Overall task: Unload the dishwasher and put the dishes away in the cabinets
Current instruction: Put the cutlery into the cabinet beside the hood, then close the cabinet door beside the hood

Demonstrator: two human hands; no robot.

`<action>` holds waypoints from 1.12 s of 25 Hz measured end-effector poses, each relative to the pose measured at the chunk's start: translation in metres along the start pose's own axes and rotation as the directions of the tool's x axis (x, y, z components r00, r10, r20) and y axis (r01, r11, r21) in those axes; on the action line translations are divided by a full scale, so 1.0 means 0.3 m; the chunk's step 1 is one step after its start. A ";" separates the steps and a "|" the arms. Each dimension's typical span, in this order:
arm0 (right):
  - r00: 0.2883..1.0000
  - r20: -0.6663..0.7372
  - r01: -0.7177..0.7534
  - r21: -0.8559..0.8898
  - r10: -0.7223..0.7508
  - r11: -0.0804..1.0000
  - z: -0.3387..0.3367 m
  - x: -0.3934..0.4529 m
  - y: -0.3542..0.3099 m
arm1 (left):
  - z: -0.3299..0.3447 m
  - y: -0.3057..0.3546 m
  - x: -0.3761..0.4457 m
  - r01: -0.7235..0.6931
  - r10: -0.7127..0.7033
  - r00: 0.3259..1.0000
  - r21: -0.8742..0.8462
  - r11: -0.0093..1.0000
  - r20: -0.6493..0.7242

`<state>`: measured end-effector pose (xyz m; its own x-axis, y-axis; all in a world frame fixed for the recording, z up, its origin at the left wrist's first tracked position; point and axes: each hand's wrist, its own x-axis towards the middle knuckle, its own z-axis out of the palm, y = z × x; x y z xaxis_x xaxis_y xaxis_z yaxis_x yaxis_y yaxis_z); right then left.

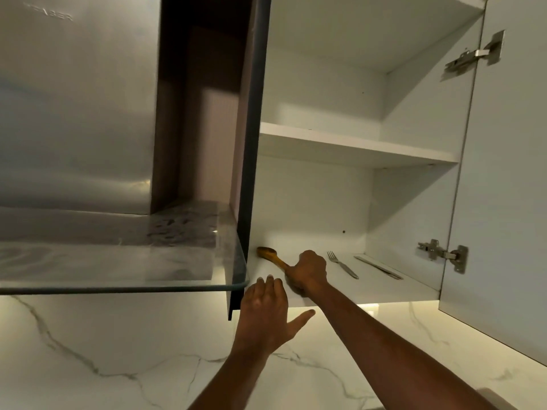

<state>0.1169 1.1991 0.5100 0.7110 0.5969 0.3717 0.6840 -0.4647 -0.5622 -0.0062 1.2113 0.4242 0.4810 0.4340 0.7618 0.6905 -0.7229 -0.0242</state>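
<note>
I look up into an open white wall cabinet [340, 143]. On its bottom shelf [379, 287] my right hand [309, 272] is closed around the handle of a wooden spoon [268, 253], whose bowl lies on the shelf at the far left corner. My left hand [263, 312] rests with fingers spread against the shelf's front edge, holding nothing. To the right of my right hand a metal fork [342, 264] lies on the same shelf, and further right a knife [379, 267]. The upper shelf shows nothing on it from below.
The cabinet door [503, 179] stands open on the right with two metal hinges. Left of the cabinet hangs a steel range hood [77, 108] with a glass canopy [124, 261] whose corner is close to my left hand. White marble wall below.
</note>
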 end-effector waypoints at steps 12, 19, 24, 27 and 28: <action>0.924 -0.221 0.338 0.085 -0.313 0.937 -0.537 -0.337 0.267 | -0.095 0.033 -0.019 0.039 -0.039 0.996 -0.002 0.999 0.075; 0.551 -0.599 0.381 -0.439 -0.581 0.814 -1.218 -0.810 0.630 | -0.008 0.027 0.175 0.049 -0.044 0.990 -0.030 0.998 0.131; 0.304 -0.923 0.150 -0.199 -0.237 0.968 -1.543 -1.063 0.888 | -0.734 0.684 0.237 -0.410 0.387 0.907 -0.132 0.903 -0.166; 0.509 -0.809 0.078 0.383 0.294 0.920 -1.555 -1.060 0.999 | -1.088 1.109 0.248 -0.764 0.625 0.584 -0.091 0.638 -0.518; 0.605 -0.682 0.011 0.523 0.411 0.852 -1.552 -1.058 1.038 | -1.182 1.241 0.241 -0.806 0.674 0.512 -0.027 0.591 -0.532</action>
<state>0.1800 0.5604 0.5608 0.8222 -0.2761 0.4978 0.5055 -0.0480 -0.8615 0.0942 0.7830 0.6997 0.4242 -0.5514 0.7184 0.0054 -0.7917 -0.6108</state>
